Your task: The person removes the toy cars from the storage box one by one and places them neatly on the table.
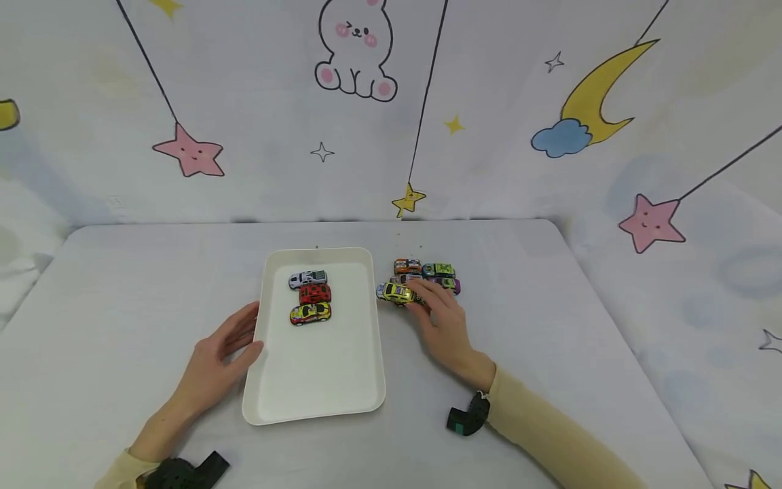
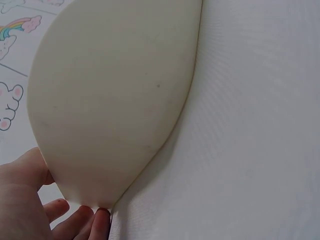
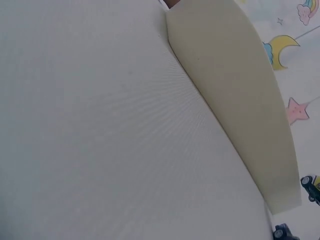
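The right hand (image 1: 442,329) pinches a small yellow toy car with dark windows (image 1: 394,293) between thumb and fingers, just beyond the right rim of a shallow, white, rectangular tray with rounded corners (image 1: 318,380). The left hand (image 1: 214,363) rests against the tray's left edge, its fingers relaxed and touching the rim.

Inside the tray, towards its far end, three toy cars sit close together in a column: a silver-white one (image 1: 308,279) farthest away, a red one with black markings (image 1: 315,293) in the middle, and a yellow-and-red one (image 1: 310,313) nearest.

Beside the right hand, more toy cars stand clustered on the white cloth-covered surface (image 1: 519,305): an orange-and-white one (image 1: 407,265), a bright green one (image 1: 438,269), a purple-and-green one (image 1: 449,284), and a greyish one (image 1: 404,278) partly hidden by the fingers. Behind stands a white backdrop printed with stars, a moon and a bear (image 1: 256,88).
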`<act>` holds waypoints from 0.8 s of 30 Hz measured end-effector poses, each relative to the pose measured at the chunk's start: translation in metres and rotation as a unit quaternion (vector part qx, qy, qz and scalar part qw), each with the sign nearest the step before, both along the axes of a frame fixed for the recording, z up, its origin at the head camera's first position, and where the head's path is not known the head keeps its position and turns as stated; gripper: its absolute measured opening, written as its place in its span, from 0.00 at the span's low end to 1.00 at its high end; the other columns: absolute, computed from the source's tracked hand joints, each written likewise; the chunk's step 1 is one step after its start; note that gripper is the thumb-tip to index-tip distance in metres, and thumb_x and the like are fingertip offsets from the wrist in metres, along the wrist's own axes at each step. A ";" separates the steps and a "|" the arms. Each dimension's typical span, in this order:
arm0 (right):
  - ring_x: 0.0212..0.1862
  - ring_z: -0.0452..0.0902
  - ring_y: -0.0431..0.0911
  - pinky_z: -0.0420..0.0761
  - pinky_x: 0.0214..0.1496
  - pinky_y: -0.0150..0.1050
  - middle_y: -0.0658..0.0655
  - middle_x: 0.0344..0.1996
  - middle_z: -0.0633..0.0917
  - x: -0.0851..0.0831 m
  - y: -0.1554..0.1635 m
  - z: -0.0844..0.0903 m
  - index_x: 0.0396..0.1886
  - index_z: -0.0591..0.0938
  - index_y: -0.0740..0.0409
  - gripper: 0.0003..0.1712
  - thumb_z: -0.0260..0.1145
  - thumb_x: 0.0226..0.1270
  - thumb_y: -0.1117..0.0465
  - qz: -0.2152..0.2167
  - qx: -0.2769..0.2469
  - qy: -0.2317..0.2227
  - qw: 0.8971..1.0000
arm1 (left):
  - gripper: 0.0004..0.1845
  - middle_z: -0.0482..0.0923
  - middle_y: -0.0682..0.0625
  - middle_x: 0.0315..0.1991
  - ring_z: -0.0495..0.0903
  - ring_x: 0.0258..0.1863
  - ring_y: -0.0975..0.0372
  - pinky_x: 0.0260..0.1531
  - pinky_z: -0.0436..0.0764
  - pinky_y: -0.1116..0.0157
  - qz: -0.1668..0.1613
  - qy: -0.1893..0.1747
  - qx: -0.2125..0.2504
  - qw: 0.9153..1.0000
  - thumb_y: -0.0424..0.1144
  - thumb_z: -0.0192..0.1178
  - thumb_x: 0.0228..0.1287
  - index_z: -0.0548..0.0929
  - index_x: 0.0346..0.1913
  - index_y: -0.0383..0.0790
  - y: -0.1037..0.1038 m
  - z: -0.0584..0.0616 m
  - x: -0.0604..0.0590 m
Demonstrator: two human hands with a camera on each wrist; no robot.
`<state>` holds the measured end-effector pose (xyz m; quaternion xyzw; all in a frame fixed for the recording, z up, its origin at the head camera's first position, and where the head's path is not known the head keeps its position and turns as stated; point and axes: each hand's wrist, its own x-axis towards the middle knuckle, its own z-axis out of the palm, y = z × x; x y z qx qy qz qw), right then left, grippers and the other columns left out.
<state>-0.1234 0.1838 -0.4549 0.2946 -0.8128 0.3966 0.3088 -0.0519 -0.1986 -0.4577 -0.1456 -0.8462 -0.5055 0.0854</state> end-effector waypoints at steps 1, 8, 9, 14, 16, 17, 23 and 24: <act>0.31 0.75 0.43 0.73 0.38 0.33 0.61 0.52 0.85 0.001 0.003 0.000 0.56 0.84 0.63 0.25 0.73 0.57 0.73 0.000 -0.003 0.003 1.000 | 0.34 0.72 0.37 0.68 0.74 0.59 0.80 0.54 0.75 0.84 0.000 -0.002 -0.001 1.000 0.28 0.63 0.66 0.66 0.74 0.40 0.000 0.000 0.000; 0.29 0.75 0.42 0.70 0.37 0.32 0.59 0.51 0.86 0.005 0.031 -0.001 0.56 0.84 0.61 0.29 0.75 0.52 0.76 -0.016 -0.008 0.001 1.000 | 0.34 0.73 0.37 0.67 0.75 0.57 0.80 0.53 0.75 0.85 0.002 -0.005 -0.005 1.000 0.28 0.63 0.67 0.66 0.74 0.41 0.002 0.000 0.000; 0.29 0.75 0.41 0.70 0.37 0.33 0.58 0.51 0.86 0.005 0.035 -0.001 0.56 0.84 0.60 0.29 0.75 0.52 0.77 -0.019 -0.008 0.001 1.000 | 0.34 0.73 0.37 0.67 0.75 0.57 0.80 0.53 0.75 0.85 0.002 -0.005 -0.005 1.000 0.28 0.62 0.67 0.66 0.74 0.41 0.002 0.000 0.000; 0.28 0.75 0.41 0.69 0.37 0.33 0.59 0.50 0.87 0.008 0.054 0.000 0.55 0.85 0.62 0.29 0.75 0.50 0.78 -0.028 -0.007 0.004 1.000 | 0.33 0.73 0.37 0.67 0.75 0.57 0.80 0.54 0.75 0.84 0.001 -0.006 -0.001 1.000 0.28 0.62 0.67 0.66 0.74 0.39 0.002 0.002 -0.001; 0.28 0.75 0.41 0.69 0.36 0.33 0.59 0.50 0.87 0.010 0.061 -0.001 0.55 0.85 0.62 0.29 0.75 0.50 0.78 -0.033 -0.004 0.004 0.999 | 0.34 0.73 0.37 0.67 0.75 0.57 0.80 0.54 0.75 0.84 0.001 -0.006 -0.002 1.000 0.28 0.63 0.67 0.66 0.74 0.39 0.002 0.002 0.000; 0.28 0.75 0.41 0.68 0.35 0.33 0.59 0.50 0.87 0.011 0.065 -0.002 0.54 0.85 0.62 0.29 0.75 0.49 0.79 -0.037 -0.002 0.002 0.999 | 0.34 0.73 0.37 0.67 0.75 0.57 0.80 0.53 0.75 0.84 0.001 -0.005 -0.002 1.000 0.28 0.63 0.67 0.66 0.74 0.39 0.002 0.002 0.000; 0.30 0.73 0.40 0.68 0.33 0.32 0.57 0.48 0.87 0.014 0.077 -0.002 0.54 0.85 0.61 0.28 0.75 0.51 0.78 -0.068 0.010 -0.022 0.997 | 0.34 0.73 0.37 0.67 0.75 0.57 0.80 0.54 0.76 0.84 0.003 -0.003 0.002 1.000 0.27 0.63 0.66 0.67 0.74 0.39 0.001 0.001 0.000; 0.30 0.73 0.40 0.69 0.33 0.33 0.57 0.48 0.87 0.014 0.078 -0.002 0.54 0.85 0.61 0.27 0.75 0.51 0.78 -0.072 0.012 -0.026 0.997 | 0.34 0.73 0.37 0.67 0.75 0.57 0.80 0.54 0.76 0.84 0.003 -0.003 0.002 1.000 0.27 0.63 0.66 0.67 0.74 0.39 0.001 0.001 0.000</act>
